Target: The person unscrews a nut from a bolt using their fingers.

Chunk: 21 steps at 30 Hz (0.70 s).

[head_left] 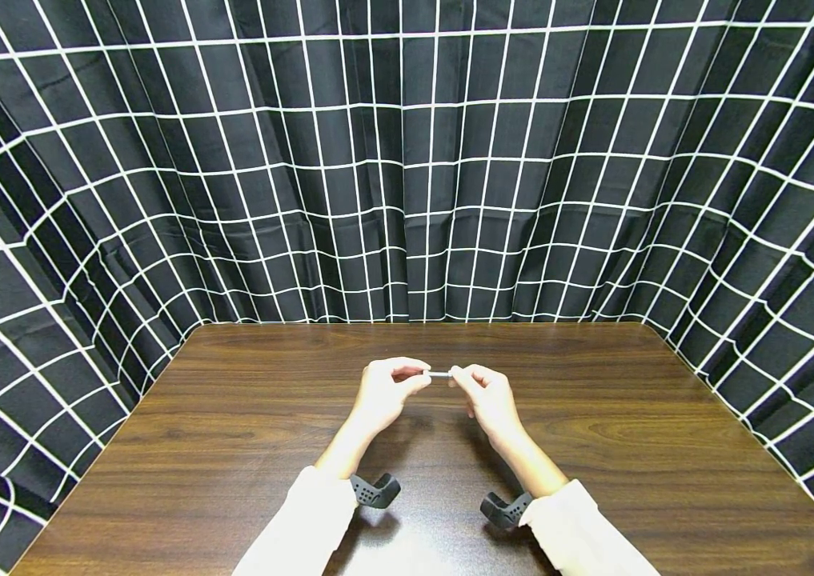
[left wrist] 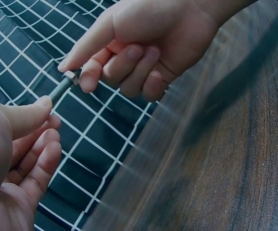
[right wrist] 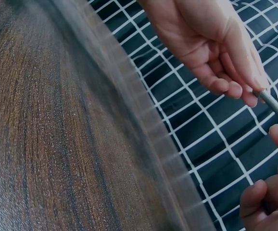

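Note:
A metal bolt (left wrist: 61,91) with a threaded shank spans the gap between the two hands, held above the table. My left hand (head_left: 383,394) pinches one end of the shank between thumb and fingers, hiding that end. At the other end sits a hexagonal piece (left wrist: 70,77); whether it is the bolt's head or a nut I cannot tell. My right hand (head_left: 491,400) has thumb and forefinger about this hexagonal end, its other fingers curled in. In the right wrist view the bolt (right wrist: 272,102) slants down from the left fingertips toward the right hand, partly cut off by the frame.
Beneath both hands lies a brown wood-grain table (head_left: 234,416). A black curtain with a white grid (head_left: 421,160) surrounds its back and sides. Dark wrist-worn devices (head_left: 375,490) show at the cuffs of the white sleeves (head_left: 306,520).

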Available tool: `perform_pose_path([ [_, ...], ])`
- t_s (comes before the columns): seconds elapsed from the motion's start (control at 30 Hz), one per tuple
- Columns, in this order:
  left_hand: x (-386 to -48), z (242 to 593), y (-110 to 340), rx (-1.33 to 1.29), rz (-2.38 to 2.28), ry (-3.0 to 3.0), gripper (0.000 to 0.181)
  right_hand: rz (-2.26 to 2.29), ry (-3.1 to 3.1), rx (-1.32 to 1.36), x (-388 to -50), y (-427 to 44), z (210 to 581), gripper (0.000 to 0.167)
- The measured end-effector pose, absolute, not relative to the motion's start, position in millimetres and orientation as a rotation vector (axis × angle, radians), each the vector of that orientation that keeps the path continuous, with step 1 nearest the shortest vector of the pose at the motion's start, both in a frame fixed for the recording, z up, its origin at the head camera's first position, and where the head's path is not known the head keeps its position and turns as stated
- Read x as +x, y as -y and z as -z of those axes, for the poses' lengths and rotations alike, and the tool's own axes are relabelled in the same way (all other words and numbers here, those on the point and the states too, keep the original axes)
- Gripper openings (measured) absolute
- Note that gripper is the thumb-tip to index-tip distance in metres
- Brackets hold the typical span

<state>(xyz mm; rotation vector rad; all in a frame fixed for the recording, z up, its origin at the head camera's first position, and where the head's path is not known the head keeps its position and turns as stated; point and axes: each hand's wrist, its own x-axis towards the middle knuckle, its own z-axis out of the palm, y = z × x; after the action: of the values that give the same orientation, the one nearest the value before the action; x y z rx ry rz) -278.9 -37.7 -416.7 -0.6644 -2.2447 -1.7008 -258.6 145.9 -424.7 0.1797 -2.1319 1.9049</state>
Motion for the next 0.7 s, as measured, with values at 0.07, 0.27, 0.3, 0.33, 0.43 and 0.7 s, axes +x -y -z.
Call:
perform_pose_path([
  [0.07, -279.2, 416.7, 37.8, -0.661, 1.693, 2.255, 0.017, -1.910, 2.135, 0.180, -258.6, -145.9, 424.0, 0.025],
  [0.27, -278.1, 416.0, 38.2, -0.660, 1.696, 2.260, 0.017, -1.962, 2.152, 0.198, -259.2, -147.8, 422.2, 0.021],
  [0.3, -277.4, 415.2, 38.4, -0.666, 1.698, 2.252, 0.017, -1.976, 2.150, 0.204, -259.3, -148.0, 422.2, 0.020],
  [0.33, -276.7, 414.5, 38.5, -0.670, 1.699, 2.246, 0.017, -1.989, 2.145, 0.207, -259.3, -148.1, 422.0, 0.020],
  [0.43, -275.5, 412.9, 38.9, -0.687, 1.698, 2.222, 0.015, -2.011, 2.119, 0.209, -259.0, -147.4, 422.1, 0.018],
  [0.7, -278.5, 416.1, 39.4, -0.674, 1.692, 2.224, 0.016, -2.009, 2.070, 0.232, -257.7, -146.3, 424.4, 0.013],
])
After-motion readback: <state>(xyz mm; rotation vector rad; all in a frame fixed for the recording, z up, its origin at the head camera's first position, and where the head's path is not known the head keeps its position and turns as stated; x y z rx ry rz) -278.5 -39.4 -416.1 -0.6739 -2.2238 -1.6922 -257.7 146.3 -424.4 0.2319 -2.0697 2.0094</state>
